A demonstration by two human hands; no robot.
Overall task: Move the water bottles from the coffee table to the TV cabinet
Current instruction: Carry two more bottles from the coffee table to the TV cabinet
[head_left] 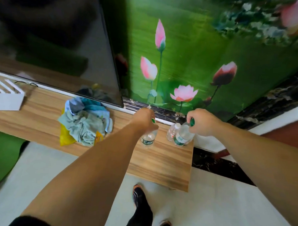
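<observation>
Our left hand (144, 119) and right hand (202, 122) pinch green-capped bottles (148, 140) by their necks, lowering them upright beside the white-capped bottle (172, 132) on the cabinet (160, 160).

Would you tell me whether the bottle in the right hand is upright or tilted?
Tilted: the bottle leans, its green cap in the right hand.

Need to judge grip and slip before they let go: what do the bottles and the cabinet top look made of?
Bottles: clear thin plastic, glossy; you see through them, and two show green caps and printed labels. Cabinet top: wood-grain board, probably laminate, matte to satin; striped grain with a clean square edge.
</observation>
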